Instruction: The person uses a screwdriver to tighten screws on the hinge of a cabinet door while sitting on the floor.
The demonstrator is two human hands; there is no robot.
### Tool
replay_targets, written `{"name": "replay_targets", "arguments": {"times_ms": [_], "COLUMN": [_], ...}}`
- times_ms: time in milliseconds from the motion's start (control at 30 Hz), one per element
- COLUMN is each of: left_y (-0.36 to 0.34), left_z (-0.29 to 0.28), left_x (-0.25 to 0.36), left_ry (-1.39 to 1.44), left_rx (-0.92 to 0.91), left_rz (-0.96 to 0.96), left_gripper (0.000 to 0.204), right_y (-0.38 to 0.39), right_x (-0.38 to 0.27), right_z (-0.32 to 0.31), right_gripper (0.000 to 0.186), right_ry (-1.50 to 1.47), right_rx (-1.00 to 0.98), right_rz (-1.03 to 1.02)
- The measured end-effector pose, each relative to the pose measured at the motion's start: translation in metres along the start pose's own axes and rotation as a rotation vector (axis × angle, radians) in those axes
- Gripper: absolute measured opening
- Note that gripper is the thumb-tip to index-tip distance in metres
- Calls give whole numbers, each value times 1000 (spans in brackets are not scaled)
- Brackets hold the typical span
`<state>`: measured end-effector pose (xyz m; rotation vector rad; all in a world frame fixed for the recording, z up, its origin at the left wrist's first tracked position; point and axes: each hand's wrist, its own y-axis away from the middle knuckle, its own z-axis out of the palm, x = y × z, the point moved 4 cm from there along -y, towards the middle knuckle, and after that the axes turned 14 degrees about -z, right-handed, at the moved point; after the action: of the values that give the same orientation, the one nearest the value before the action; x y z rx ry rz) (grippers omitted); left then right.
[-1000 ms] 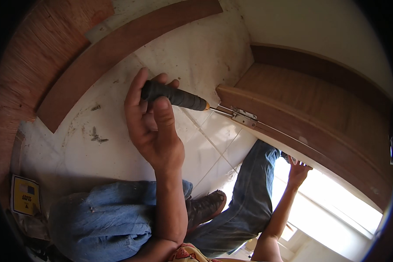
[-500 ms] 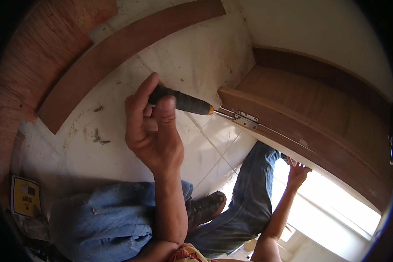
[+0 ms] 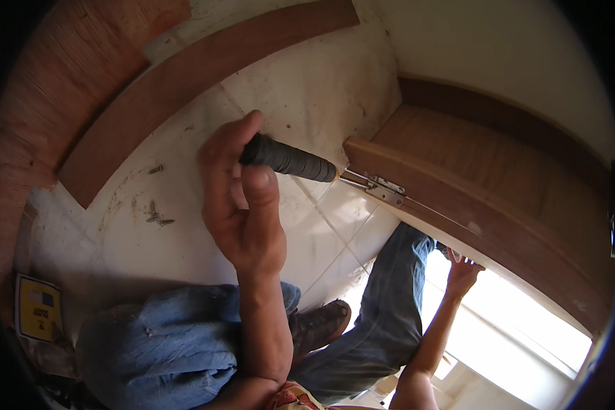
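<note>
My left hand (image 3: 246,205) has its fingers loosely curled round the back end of a screwdriver (image 3: 294,160) with a dark, tape-wrapped handle. The shaft points right, and its tip meets a metal hinge (image 3: 386,190) fixed to the edge of a brown wooden cabinet piece (image 3: 485,171). Lower right, my right hand (image 3: 465,272) grips the lower edge of that piece, its fingers bent over the edge and partly hidden. On the floor left of my left hand lie several loose screws (image 3: 158,217).
A curved-looking brown wooden strip (image 3: 205,85) lies across the floor beyond my left hand. Wooden boards (image 3: 68,89) fill the far left. A yellow packet (image 3: 38,307) lies lower left. My jeans-clad legs (image 3: 178,335) and a dark shoe (image 3: 324,321) are below. A pale wall (image 3: 485,41) stands behind the cabinet.
My left hand's fingers and thumb have shifted on the screwdriver handle, whose orange collar shows less now. The tip stays at the hinge, and my right hand keeps its hold.
</note>
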<state>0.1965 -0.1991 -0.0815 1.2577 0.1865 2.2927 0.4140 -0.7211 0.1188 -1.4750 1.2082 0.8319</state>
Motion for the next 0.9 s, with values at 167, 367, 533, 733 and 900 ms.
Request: {"name": "replay_targets", "arguments": {"times_ms": [167, 367, 533, 733, 900], "left_y": [0, 3, -4, 0, -3], "left_z": [7, 4, 10, 2, 6], "left_x": [10, 2, -3, 3, 3], "left_ry": [-249, 3, 227, -107, 99], "left_rx": [-25, -71, -74, -86, -94], "left_rz": [16, -34, -151, 30, -124], "left_gripper": [43, 39, 46, 36, 38], "right_y": [-4, 1, 1, 2, 1], "right_x": [-2, -2, -2, -2, -1], "right_z": [-4, 1, 6, 4, 4], "right_gripper": [71, 71, 71, 69, 69], "right_ry": [-24, 5, 16, -10, 4], "right_rx": [-54, 1, -34, -9, -39], "right_rz": [12, 0, -17, -5, 0]}}
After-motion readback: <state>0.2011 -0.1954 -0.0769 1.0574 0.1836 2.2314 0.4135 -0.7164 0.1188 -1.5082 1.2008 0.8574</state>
